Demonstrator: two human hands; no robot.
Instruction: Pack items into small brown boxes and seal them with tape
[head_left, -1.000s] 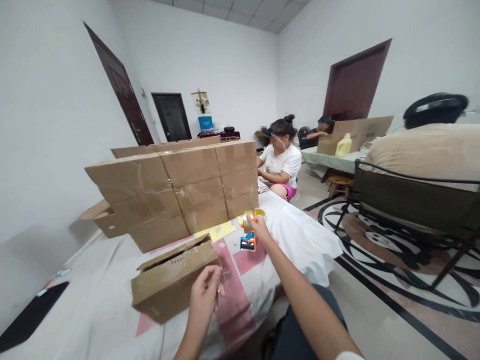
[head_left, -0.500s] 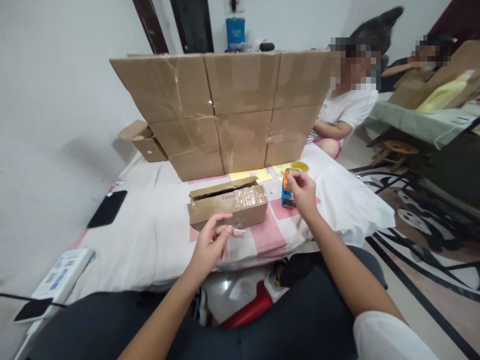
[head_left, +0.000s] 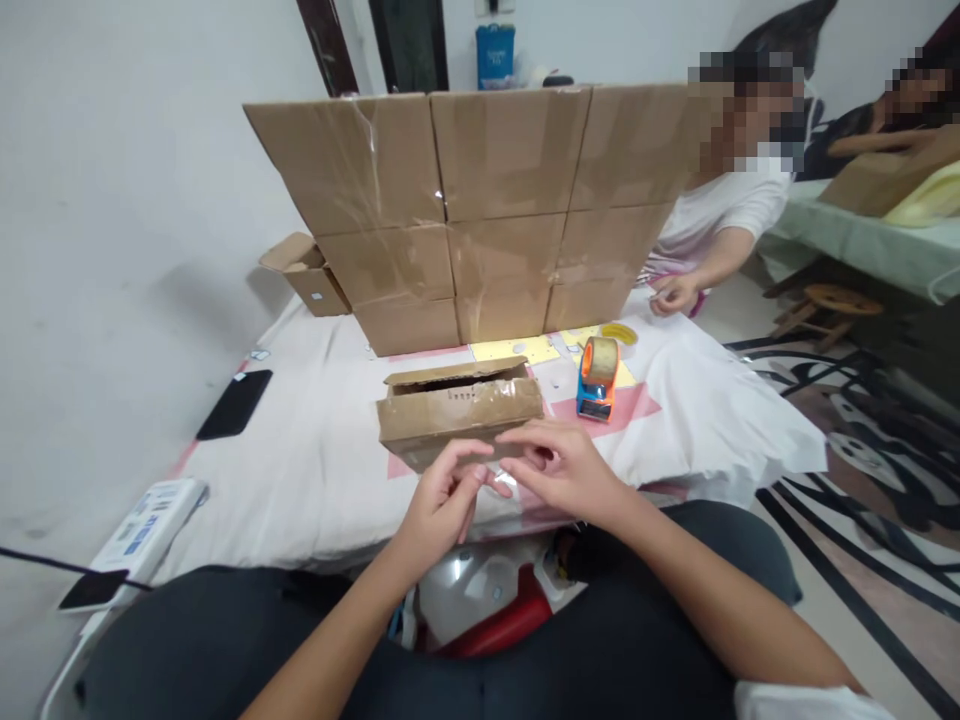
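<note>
My left hand pinches a short strip of clear tape between thumb and fingers in front of the small cardboard box. Close beside it, my right hand has thumb and index finger apart at the strip's other end; whether it touches the tape I cannot make out. Just behind both hands lies the small cardboard box, its top flap partly raised and shiny tape along its edge. A blue and orange tape dispenser with a roll of tape stands to the right of the box.
A tall wall of taped cardboard boxes rises behind. An open carton sits left of it, a black phone nearer. A yellow tape ring lies behind the dispenser. Another person's hand is at the cloth's far right.
My right hand has let go of the tape dispenser and moved left to my left hand. The dispenser now stands alone. The other person's hand has come forward to the cloth.
</note>
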